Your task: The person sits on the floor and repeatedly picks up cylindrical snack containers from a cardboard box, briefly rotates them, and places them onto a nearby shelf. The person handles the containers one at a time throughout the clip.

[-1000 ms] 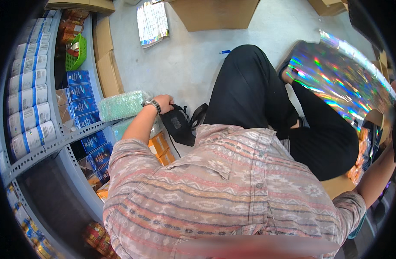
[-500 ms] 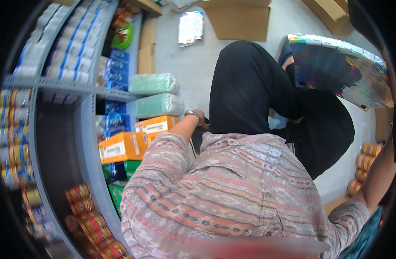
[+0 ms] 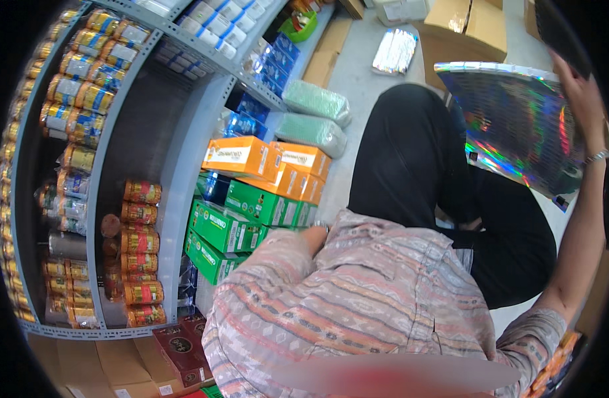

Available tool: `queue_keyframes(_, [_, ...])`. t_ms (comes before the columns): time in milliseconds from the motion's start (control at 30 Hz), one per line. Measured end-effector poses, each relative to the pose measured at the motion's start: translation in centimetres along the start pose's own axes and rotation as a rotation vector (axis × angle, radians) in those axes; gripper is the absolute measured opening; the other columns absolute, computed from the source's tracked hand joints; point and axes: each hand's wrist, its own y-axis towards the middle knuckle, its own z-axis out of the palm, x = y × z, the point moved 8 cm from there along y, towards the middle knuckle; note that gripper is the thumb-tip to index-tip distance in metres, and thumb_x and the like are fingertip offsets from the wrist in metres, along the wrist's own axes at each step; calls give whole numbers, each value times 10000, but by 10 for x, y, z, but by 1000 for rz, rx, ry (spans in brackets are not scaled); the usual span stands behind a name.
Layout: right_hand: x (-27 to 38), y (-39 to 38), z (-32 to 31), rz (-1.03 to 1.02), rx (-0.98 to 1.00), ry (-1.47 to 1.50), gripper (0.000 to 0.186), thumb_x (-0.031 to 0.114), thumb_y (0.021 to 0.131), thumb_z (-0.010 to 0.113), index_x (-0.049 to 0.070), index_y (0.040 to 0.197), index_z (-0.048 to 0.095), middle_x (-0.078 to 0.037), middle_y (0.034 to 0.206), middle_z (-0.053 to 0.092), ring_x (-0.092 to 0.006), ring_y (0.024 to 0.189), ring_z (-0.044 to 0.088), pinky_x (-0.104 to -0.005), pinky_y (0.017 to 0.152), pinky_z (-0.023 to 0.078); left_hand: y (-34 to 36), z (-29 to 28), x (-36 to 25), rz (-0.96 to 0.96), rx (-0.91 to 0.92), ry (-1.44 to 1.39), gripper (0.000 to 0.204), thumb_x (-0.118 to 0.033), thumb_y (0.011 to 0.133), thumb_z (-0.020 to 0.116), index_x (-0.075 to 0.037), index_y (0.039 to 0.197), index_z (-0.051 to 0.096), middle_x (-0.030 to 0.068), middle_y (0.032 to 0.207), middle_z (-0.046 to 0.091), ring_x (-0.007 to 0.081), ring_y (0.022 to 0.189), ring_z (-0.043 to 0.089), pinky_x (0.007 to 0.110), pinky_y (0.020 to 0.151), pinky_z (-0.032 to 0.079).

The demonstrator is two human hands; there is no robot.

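A wide, shiny silver sheet with rainbow glints (image 3: 517,123), like joined sachets, slants over my bent right leg. At its far right edge is my right hand (image 3: 583,99), with a bracelet on the wrist. The hand looks closed on that edge, though its fingers are partly hidden near a dark shape at the picture's rim. My left hand (image 3: 316,237) is down at my left side beside the green boxes (image 3: 215,225). Only the wrist and a bit of the watch show; its fingers are hidden behind my shirt and thigh.
Left stands a grey metal shelf rack (image 3: 128,73) with wrapped cans (image 3: 142,249) and white packs. Orange boxes (image 3: 241,156) and pale green wrapped packs (image 3: 311,132) line its lower shelf. On the floor ahead lie a silver sachet bundle (image 3: 395,51) and a cardboard box (image 3: 467,30).
The view has swung left and down, bringing more shelves and green boxes into sight. My right hand now shows at the silver sheet's edge; my left hand has slipped mostly out of sight.
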Motion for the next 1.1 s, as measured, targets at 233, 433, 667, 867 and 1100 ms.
queue_keyframes(233, [-15,12,110,15,135,-33,418,450,1009,619,41,946,674,-141,716,596,-290,646,557,-405,625,447,-46,81,11,-66,51,-132,577,-450,776,821,-50,1184,738,182,1184,741,368,1095,705,436,958,561])
queue_keyframes(433, [23,57,192,-94,244,145,342,401,1013,641,70,1062,712,-72,664,524,-167,614,504,-364,594,408,-68,59,12,-33,-60,-262,543,-428,795,810,-52,1180,738,178,1180,744,366,1092,707,437,952,562])
queue_keyframes(667, [41,67,237,-174,243,355,294,253,1033,661,90,1276,691,43,720,410,-67,650,397,-253,584,334,-260,-145,60,73,-759,-897,461,-294,949,715,-70,1338,610,95,1122,762,215,1009,732,368,846,575])
queue_keyframes(867, [-13,52,227,1,242,406,351,179,1070,605,69,1403,618,54,834,473,-42,711,416,-231,613,330,-376,-251,245,-281,-1318,-772,414,-319,956,676,-121,1318,642,94,1164,750,247,881,730,401,814,575])
queue_keyframes(1100, [-95,3,179,276,109,362,421,184,1102,517,0,1480,516,-109,1569,488,-172,1365,515,-337,1156,385,-325,-243,528,-963,-1014,-280,605,-317,977,534,-98,1535,451,191,1553,487,360,1410,494,460,1165,405])
